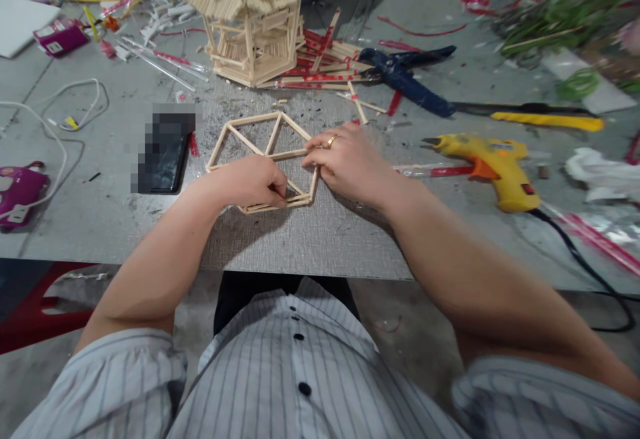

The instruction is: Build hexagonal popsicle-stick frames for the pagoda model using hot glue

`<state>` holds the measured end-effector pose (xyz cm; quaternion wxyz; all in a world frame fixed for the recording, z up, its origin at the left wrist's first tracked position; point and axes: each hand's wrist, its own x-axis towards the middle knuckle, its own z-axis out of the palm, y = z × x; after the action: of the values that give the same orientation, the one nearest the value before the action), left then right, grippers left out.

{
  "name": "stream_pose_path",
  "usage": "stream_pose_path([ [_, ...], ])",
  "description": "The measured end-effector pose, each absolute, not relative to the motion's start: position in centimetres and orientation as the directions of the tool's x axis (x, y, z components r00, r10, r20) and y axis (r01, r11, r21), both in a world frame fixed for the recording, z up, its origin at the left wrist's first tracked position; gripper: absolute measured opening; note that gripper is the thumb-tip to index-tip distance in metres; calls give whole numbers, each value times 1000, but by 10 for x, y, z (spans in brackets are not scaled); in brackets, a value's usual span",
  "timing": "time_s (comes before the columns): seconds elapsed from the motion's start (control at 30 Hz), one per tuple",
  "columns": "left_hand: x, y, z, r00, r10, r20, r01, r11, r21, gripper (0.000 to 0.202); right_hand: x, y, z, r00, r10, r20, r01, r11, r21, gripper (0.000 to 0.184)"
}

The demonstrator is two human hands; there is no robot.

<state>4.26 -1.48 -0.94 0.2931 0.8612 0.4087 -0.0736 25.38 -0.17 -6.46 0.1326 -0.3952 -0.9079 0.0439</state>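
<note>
A flat hexagonal frame (253,118) of pale wooden sticks, with spokes running to its centre, lies on the grey table. Over its near side, my left hand (253,182) is closed, its thumb and fingers pinching at the near edge sticks. My right hand (353,162), with a ring on one finger, grips the frame's right corner with bent fingers. Part of the frame's left side and centre is hidden under my left hand. Just left of the frame lies a dark phone (167,159).
A pavilion model (250,39) of sticks stands behind the frame, near red-marked loose sticks (325,59). To the right are dark blue cutters (413,79), a yellow utility knife (550,121) and a yellow glue gun (510,165) with a black cord. A white cable (63,139) curls at left.
</note>
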Motion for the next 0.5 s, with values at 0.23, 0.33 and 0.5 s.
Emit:
stream_pose_path([
  [0.23,42,-15,-10,661,655,-366,740,-489,461,11,254,-1,-65,-653,729,206,699,685,-207,33],
  [0.33,41,-15,-10,680,639,-360,722,-497,481,10,255,0,-67,-652,725,224,697,689,-202,32],
  [0.5,44,-17,-7,637,645,-422,766,-467,442,9,255,0,-72,-639,720,272,689,692,-215,33],
])
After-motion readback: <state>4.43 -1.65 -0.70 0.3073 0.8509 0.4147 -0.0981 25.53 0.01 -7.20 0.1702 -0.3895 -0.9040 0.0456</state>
